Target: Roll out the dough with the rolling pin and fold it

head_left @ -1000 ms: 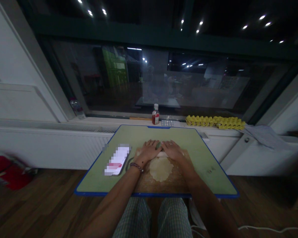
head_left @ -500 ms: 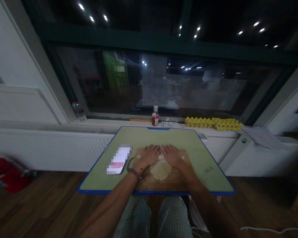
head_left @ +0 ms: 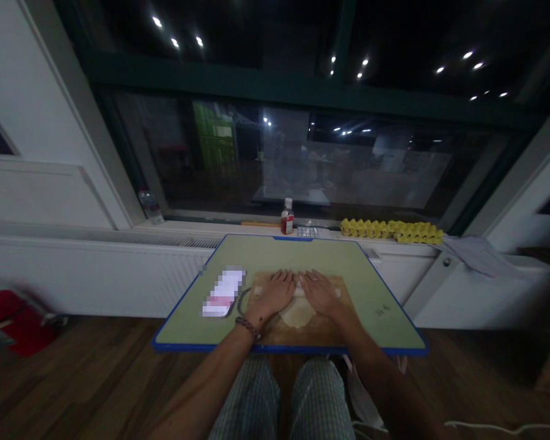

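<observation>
A pale rolling pin [head_left: 299,293] lies crosswise over a flat sheet of dough [head_left: 297,313] on a wooden board [head_left: 293,337]. My left hand [head_left: 278,291] rests flat on the pin's left half, fingers stretched forward. On the right half, my right hand [head_left: 317,289] lies the same way, palm down. The thumbs are close together at the middle of the pin. Short ends of the pin show outside both hands. The dough spreads from under the pin toward me, with an uneven edge; its far part is hidden by the hands and pin.
The board lies on a green folding table [head_left: 252,249] with a blue rim. A phone [head_left: 224,293] is left of the board. Along the windowsill stand a small bottle of reddish liquid [head_left: 286,219], a yellow egg tray [head_left: 389,231] and a clear bottle [head_left: 151,206]. A red bucket [head_left: 16,321] is far left.
Both hands have rolled the pin slightly toward me over the dough. The camera view has tilted a little; the hands remain flat on the pin.
</observation>
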`<state>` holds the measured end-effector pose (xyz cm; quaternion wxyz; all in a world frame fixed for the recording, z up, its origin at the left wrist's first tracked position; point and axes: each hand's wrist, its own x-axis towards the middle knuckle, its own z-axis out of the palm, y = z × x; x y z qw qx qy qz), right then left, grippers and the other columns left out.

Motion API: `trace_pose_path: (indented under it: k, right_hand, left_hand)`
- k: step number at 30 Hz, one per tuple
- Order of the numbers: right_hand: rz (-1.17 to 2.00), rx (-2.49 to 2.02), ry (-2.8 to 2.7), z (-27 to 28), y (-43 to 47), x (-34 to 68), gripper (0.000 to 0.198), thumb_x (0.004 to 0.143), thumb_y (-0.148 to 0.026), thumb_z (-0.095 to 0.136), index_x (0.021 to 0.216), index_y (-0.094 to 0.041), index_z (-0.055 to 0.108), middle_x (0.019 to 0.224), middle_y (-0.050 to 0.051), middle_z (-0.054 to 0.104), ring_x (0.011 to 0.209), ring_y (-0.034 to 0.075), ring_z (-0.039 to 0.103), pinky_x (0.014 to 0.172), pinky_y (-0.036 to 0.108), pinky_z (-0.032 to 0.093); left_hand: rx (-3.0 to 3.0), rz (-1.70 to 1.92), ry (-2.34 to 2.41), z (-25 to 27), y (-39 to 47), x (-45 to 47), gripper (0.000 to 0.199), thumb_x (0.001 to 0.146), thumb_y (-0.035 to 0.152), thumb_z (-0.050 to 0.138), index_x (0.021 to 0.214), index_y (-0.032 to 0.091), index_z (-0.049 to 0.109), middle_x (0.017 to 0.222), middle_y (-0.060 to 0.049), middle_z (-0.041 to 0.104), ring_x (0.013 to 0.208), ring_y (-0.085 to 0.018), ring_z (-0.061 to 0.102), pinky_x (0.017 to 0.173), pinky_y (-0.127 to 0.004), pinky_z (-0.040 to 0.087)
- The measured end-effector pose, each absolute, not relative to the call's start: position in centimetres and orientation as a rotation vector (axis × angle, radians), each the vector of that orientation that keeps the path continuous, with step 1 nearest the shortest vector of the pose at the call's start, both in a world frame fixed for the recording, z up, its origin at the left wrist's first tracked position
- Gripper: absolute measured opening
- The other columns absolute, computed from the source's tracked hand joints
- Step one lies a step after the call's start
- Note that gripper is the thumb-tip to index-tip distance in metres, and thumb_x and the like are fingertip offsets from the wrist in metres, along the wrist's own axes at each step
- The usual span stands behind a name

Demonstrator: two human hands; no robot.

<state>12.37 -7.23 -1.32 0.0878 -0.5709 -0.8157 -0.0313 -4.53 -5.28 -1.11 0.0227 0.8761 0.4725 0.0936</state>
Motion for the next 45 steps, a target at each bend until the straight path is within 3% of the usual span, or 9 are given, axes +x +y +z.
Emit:
trace_pose_path:
  k: [4,9,14,17,21,30,32,36,45]
  right_hand:
    - [0.016,-1.694,-2.405,-1.2,-7.7,12.3,0.057,0.103,-0.033,0.018,0.139,-0.007,0.052,0.145,0.015,0.051,0.139,0.020,0.042,0.120,0.038,0.024]
    - [0.223,-1.712,-2.418,-0.2,-6.6,13.5,0.062,0.104,-0.042,0.011,0.139,-0.016,0.054,0.144,0.010,0.052,0.142,0.020,0.036,0.119,0.042,0.024]
    - [-0.169,-1.890,-2.268,-0.4,-5.6,15.1,0.048,0.102,-0.027,0.024,0.137,-0.015,0.055,0.138,0.015,0.057,0.142,0.026,0.036,0.116,0.051,0.024]
    - [-0.231,-1.930,-2.279,-1.5,-6.1,15.6,0.045,0.100,-0.021,0.028,0.136,-0.015,0.054,0.134,0.017,0.060,0.134,0.026,0.047,0.113,0.050,0.029]
    - [-0.288,-1.886,-2.353,-2.6,-6.9,16.0,0.045,0.098,-0.017,0.032,0.139,-0.014,0.051,0.139,0.018,0.055,0.131,0.027,0.049,0.113,0.048,0.029]
    - [0.045,-1.902,-2.038,-3.3,-6.4,16.9,0.051,0.101,-0.025,0.021,0.129,-0.013,0.061,0.134,0.014,0.060,0.127,0.022,0.052,0.113,0.042,0.033]
    - [0.084,-1.971,-1.896,-3.6,-6.7,16.9,0.053,0.100,-0.027,0.018,0.130,-0.016,0.061,0.136,0.013,0.059,0.129,0.025,0.050,0.112,0.049,0.033]
    - [-0.092,-2.110,-1.687,-4.6,-7.5,16.7,0.050,0.098,-0.029,0.026,0.137,-0.018,0.056,0.145,0.014,0.050,0.140,0.037,0.034,0.110,0.067,0.023]
    - [-0.438,-1.901,-1.711,-6.3,-8.9,16.6,0.046,0.095,-0.022,0.035,0.135,-0.015,0.058,0.138,0.015,0.056,0.138,0.037,0.035,0.111,0.065,0.020]
  left_hand:
    - [2.784,0.253,1.467,-1.2,-5.8,-4.6,0.048,0.099,0.020,0.025,0.135,0.008,0.054,0.143,-0.020,0.052,0.139,-0.027,0.041,0.116,-0.045,0.029]
    - [2.739,0.239,1.439,-1.0,-6.6,-4.7,0.048,0.100,0.022,0.024,0.135,0.005,0.053,0.145,-0.021,0.049,0.141,-0.027,0.038,0.117,-0.044,0.027]
    - [2.680,0.319,1.416,-1.1,-8.0,-5.3,0.052,0.102,0.032,0.021,0.146,0.012,0.041,0.155,-0.016,0.038,0.146,-0.025,0.030,0.117,-0.047,0.027]
    - [2.680,0.334,1.387,-0.7,-9.3,-5.7,0.057,0.102,0.038,0.021,0.150,0.010,0.035,0.157,-0.017,0.033,0.147,-0.026,0.028,0.119,-0.045,0.022]
    - [2.622,0.291,1.368,0.3,-9.8,-6.5,0.061,0.102,0.047,0.021,0.148,0.010,0.039,0.155,-0.015,0.037,0.145,-0.024,0.033,0.120,-0.040,0.023]
    - [2.455,0.224,1.659,1.2,-7.7,-9.3,0.055,0.097,0.022,0.024,0.146,0.004,0.039,0.153,-0.018,0.040,0.144,-0.026,0.033,0.119,-0.042,0.025]
    - [2.461,0.243,1.693,1.1,-7.8,-9.4,0.056,0.097,0.024,0.026,0.149,0.006,0.037,0.155,-0.015,0.037,0.146,-0.028,0.029,0.119,-0.045,0.024]
    - [2.456,0.329,1.774,0.3,-7.8,-9.1,0.057,0.095,0.021,0.031,0.150,0.009,0.035,0.155,-0.013,0.037,0.145,-0.030,0.030,0.118,-0.048,0.025]
    - [2.447,0.662,1.863,-1.8,-7.8,-8.9,0.051,0.090,0.011,0.038,0.140,0.014,0.050,0.138,-0.012,0.059,0.133,-0.028,0.047,0.113,-0.050,0.033]
